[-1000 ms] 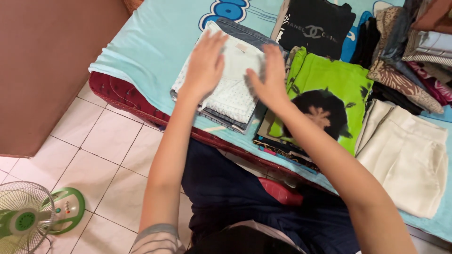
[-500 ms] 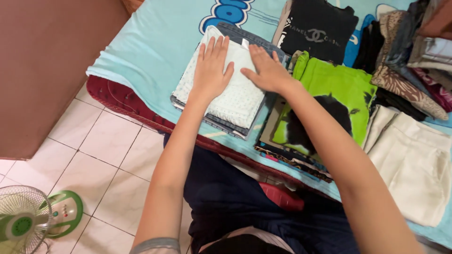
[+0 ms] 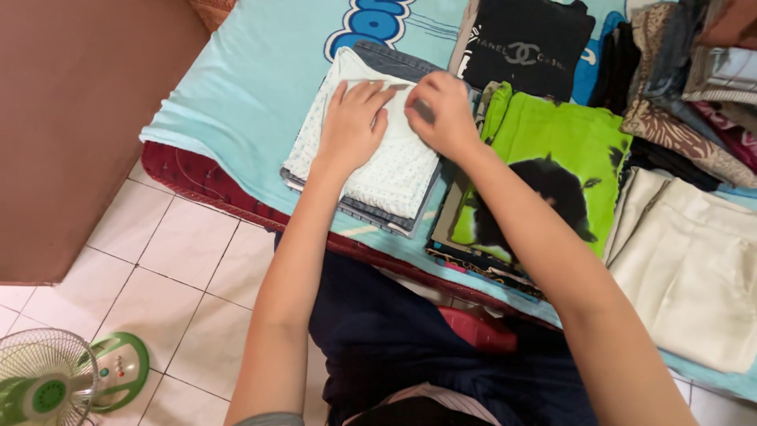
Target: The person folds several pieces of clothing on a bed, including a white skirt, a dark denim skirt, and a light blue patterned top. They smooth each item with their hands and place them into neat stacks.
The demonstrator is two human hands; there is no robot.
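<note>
- The left hand point(image 3: 351, 126) lies flat, fingers spread, on a pale mint dotted cloth folded into a rectangle point(image 3: 386, 162), pressing it down; nothing is clamped in that grip
- The right hand point(image 3: 441, 110) sits at the cloth's upper right edge with fingers curled together; whether they pinch a fold of the fabric I cannot tell
- The dotted cloth rests on top of folded blue denim point(image 3: 394, 59), near the edge of a bed covered in a light turquoise sheet point(image 3: 244, 87)
- The folding looks nearly done to me: the cloth is already a neat rectangle, and only smoothing seems left
- Just beside it lies a folded bright green shirt with a black print point(image 3: 560, 150), then a black printed top point(image 3: 524, 39) and cream trousers point(image 3: 694, 268), already folded
</note>
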